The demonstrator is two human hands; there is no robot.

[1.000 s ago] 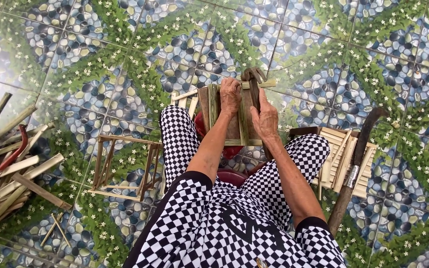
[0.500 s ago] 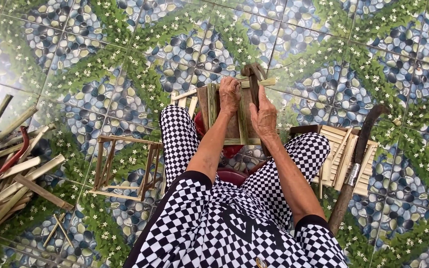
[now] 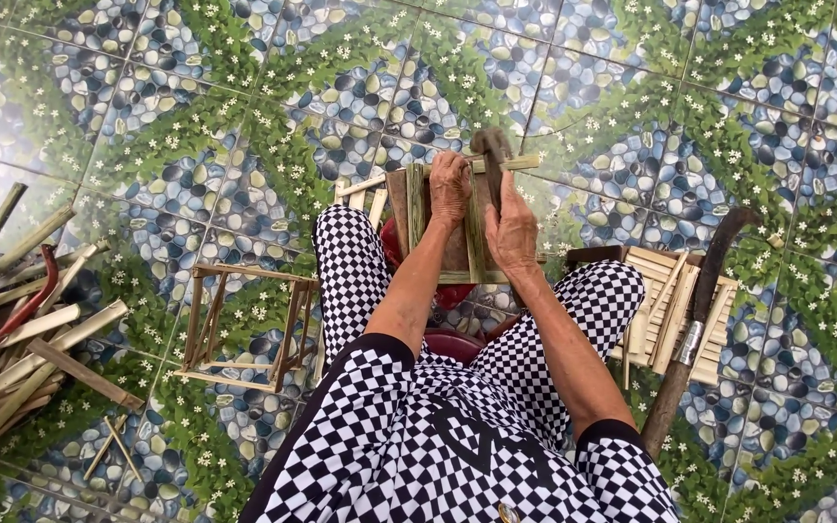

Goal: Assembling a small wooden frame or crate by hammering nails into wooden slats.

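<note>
Bamboo frame (image 3: 438, 228) gripped by left hand (image 3: 449, 184); right hand (image 3: 512, 228) clasps dark tool (image 3: 492, 160).

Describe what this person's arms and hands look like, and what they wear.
Both arms are bare below short sleeves of a black-and-white checked top, matching the trousers. The left hand and right hand are bare: no gloves, and no rings or watch that I can see.

A: What are the hands holding?
B: The left hand (image 3: 450, 184) is gripping the top of a bamboo frame (image 3: 435, 228); the right hand (image 3: 512, 230) is resting on its slats, beside a dark tool (image 3: 492, 155).
A: Surroundings?
B: A finished frame (image 3: 244, 329) is lying at left, bamboo sticks (image 3: 21, 329) further left, a machete (image 3: 695, 320) across slats (image 3: 666, 315) at right.
</note>
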